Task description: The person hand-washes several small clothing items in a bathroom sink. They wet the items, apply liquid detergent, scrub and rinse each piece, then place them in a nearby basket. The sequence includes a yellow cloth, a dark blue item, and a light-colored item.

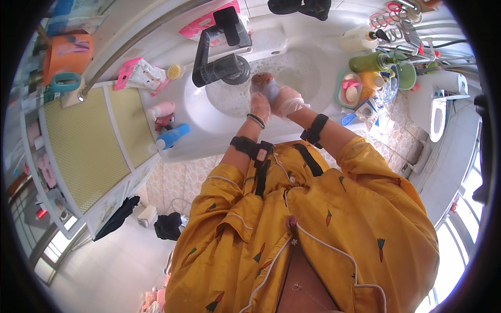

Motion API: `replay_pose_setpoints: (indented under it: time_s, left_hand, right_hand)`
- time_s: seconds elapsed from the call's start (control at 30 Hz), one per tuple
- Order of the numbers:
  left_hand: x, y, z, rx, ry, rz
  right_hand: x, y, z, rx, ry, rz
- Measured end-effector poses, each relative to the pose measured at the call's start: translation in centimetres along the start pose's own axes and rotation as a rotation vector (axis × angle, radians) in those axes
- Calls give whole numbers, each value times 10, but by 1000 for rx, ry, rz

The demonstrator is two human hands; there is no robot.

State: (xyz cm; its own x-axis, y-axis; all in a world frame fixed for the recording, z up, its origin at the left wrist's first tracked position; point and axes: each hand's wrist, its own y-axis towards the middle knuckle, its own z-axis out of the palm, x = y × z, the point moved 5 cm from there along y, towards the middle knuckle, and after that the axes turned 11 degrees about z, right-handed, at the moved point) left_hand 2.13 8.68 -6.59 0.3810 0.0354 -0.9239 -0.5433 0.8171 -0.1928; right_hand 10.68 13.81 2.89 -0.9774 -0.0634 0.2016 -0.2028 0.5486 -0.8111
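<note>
My left hand and my right hand, both in thin clear plastic gloves, meet over the white sink. Between them they grip a small wet grey-blue item, perhaps cloth; the fingers hide most of it. A reddish-brown piece shows at its far end, and whether the two are one thing I cannot tell. Sudsy water with bubbles lies in the basin under the hands. Just left of them, the black faucet reaches out over the basin.
On the sink's left rim are a yellow round brush, a pink-and-white packet and a blue bottle. Along the right rim stand a green bottle, a white pump bottle and a soap box. Black cloth lies at the back.
</note>
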Motion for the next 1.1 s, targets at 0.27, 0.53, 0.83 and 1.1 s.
replay_pose_setpoints:
  time_s: [0.27, 0.53, 0.83, 1.1]
  left_hand:
    - [-62, -10, 13, 166, 762, -247]
    - [-84, 4, 20, 274, 298, -346]
    - [-73, 7, -107, 9, 204, -454]
    - [-74, -17, -152, -166, 294, -481]
  right_hand:
    - [-11, -13, -3, -35, 255, -195]
    - [-78, -47, -31, 393, 1288, -347]
    - [-209, -158, -86, 96, 1810, -125]
    - [-393, -123, -200, -289, 2014, 26]
